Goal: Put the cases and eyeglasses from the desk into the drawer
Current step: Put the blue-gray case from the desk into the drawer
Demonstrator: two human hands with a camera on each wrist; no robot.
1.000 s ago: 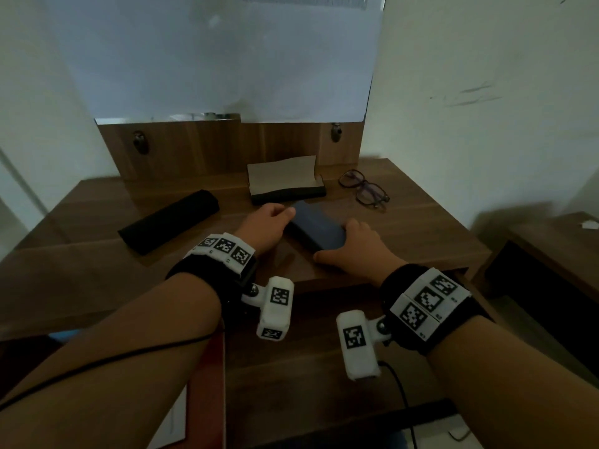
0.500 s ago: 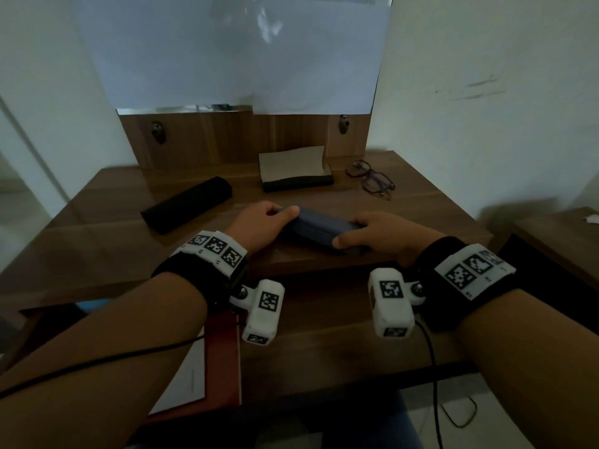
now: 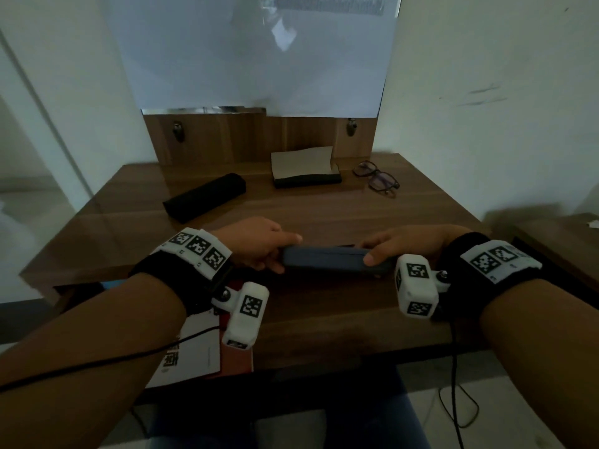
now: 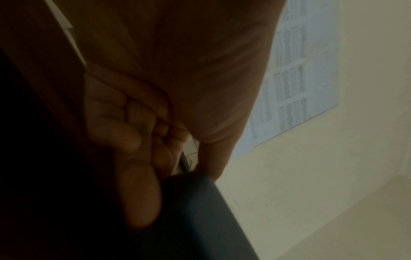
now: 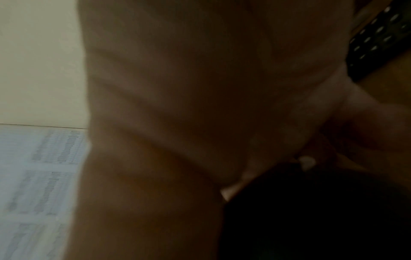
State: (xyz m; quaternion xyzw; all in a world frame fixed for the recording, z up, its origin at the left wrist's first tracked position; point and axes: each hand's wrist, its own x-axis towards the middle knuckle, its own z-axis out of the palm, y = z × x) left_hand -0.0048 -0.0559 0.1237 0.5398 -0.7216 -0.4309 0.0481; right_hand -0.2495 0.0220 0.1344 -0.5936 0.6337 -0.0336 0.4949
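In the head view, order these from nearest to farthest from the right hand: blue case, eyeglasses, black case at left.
1. blue case: gripped at its right end by the right hand; the left hand grips the other end.
2. eyeglasses: back right of the desk.
3. black case: back left, beyond the left hand.

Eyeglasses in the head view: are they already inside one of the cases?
No, the eyeglasses lie unfolded on the bare desk at its back right, beside the open case and apart from it.
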